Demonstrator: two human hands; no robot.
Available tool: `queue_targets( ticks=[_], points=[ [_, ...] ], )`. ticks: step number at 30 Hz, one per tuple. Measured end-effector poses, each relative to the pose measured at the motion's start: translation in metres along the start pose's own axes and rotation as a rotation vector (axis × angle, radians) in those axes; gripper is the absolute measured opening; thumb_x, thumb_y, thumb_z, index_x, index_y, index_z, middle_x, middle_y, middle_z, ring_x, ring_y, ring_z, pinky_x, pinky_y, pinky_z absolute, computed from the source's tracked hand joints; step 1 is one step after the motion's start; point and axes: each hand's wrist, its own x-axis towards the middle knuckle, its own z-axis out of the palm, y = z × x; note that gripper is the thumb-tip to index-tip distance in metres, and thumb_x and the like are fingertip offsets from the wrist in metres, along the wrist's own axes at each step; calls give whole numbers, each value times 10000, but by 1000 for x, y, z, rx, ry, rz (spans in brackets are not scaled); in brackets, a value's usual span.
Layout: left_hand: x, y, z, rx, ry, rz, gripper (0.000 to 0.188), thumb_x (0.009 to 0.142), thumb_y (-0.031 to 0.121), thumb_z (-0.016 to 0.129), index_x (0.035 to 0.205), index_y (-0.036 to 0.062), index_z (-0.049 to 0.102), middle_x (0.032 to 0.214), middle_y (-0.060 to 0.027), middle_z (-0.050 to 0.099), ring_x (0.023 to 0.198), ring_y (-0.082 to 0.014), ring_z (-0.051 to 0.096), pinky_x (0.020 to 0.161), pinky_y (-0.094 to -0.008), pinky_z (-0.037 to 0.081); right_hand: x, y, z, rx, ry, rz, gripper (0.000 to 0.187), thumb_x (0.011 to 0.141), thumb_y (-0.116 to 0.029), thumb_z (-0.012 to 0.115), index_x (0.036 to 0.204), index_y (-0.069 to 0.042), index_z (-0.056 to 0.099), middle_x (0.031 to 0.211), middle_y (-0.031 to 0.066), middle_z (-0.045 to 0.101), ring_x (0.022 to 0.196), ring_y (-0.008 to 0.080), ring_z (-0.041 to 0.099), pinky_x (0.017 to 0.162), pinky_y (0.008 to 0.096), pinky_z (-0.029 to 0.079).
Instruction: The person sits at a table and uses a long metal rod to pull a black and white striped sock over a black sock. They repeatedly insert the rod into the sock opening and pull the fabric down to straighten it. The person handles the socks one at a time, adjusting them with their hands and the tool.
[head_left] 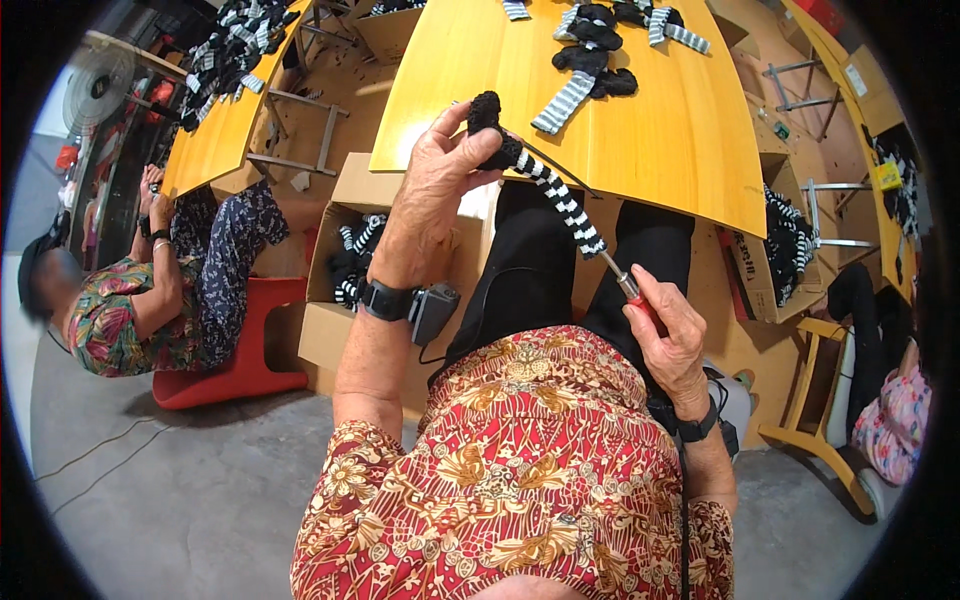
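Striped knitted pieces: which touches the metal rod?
The black-and-white striped knitted tube in the left hand, its lower end at the metal rod; similar ones lie in brown cardboard boxes.

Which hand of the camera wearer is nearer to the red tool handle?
Right. The right hand grips the red tool handle; the left hand is up and to its left, holding the striped knit by its black end.

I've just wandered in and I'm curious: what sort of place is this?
Probably a small knitwear workshop: striped knitted pieces lie on the wooden table, a cardboard box on the left holds more, and another person sits at a second table, far left.
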Motion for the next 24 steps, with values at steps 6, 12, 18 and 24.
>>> queue_targets(
  ticks=[6,12,18,24],
  points=[
    [-3,1,16,-134,123,166,699,860,61,681,1423,59,267,1143,-179,617,1033,-200,633,818,-292,562,1,-8,7,-3,45,-47,499,761,63,692,1242,-39,603,905,117,653,768,200,645,658,302,529],
    [-6,1,35,-460,40,152,678,883,99,661,1412,100,237,1249,-170,569,1107,-252,594,948,-419,479,12,-11,12,-11,112,-70,528,764,72,681,1268,-48,583,890,115,639,747,213,640,643,309,528],
    [-7,-11,54,-417,64,93,731,874,48,655,1423,89,174,1209,-208,584,1060,-232,619,857,-337,495,22,-11,19,-137,131,-195,538,772,71,670,1287,-47,565,892,117,628,745,236,636,642,324,530],
    [-15,-17,78,-304,104,98,811,878,47,650,1456,80,82,1162,-165,618,1031,-190,634,787,-276,499,31,-17,25,-90,133,-113,550,795,72,637,1322,-43,527,840,120,589,698,244,612,608,337,513]
  ],
)
